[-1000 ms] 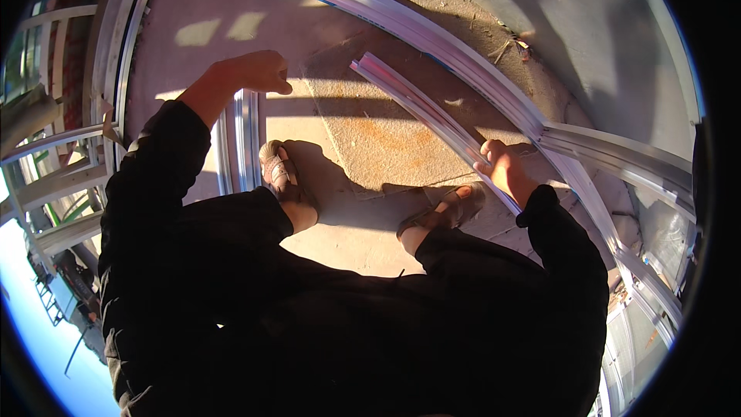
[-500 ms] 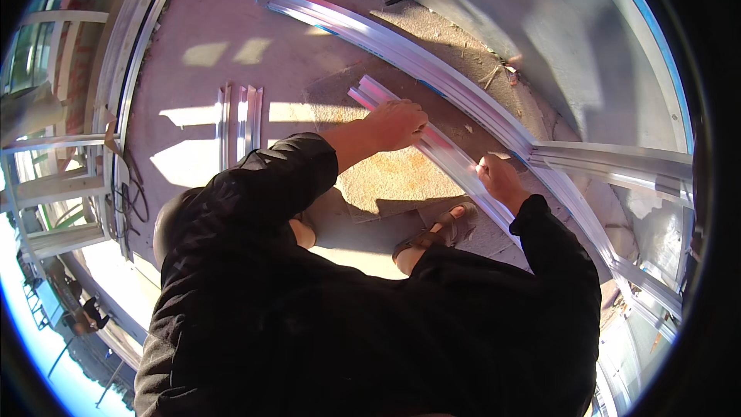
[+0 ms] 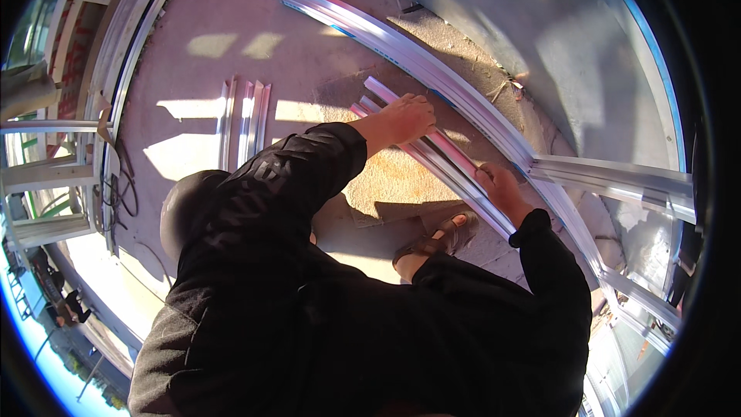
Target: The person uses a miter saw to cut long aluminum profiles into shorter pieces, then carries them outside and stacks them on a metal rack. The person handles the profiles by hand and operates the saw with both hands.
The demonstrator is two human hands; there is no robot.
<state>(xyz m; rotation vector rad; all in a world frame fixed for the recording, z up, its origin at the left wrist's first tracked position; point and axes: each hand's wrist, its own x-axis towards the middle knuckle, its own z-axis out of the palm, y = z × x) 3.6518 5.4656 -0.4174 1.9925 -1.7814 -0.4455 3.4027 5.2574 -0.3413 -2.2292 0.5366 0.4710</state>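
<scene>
Both my hands are closed on a long aluminium profile (image 3: 455, 150) that slants from upper left to lower right. My left hand (image 3: 411, 118) grips it near its far end, fingers wrapped over the top. Farther down its length, my right hand (image 3: 500, 188) pinches it with thumb and fingers. Close alongside, on my side, lies another long aluminium profile (image 3: 465, 191) on the ground, partly hidden by my left hand. Beyond the held piece runs a larger aluminium frame (image 3: 386, 46) with bits of blue tape on it.
Several short metal profiles (image 3: 251, 120) lie on the concrete at left. My sandalled foot (image 3: 440, 239) stands near the long profiles. A glazed frame panel (image 3: 617, 176) stands at right. Window frames (image 3: 54, 174) and a dark cable (image 3: 120, 193) are at far left.
The held profile has come apart from the one beside it and shifted toward the larger frame. My left hand has moved slightly right with it; the right hand has moved slightly nearer.
</scene>
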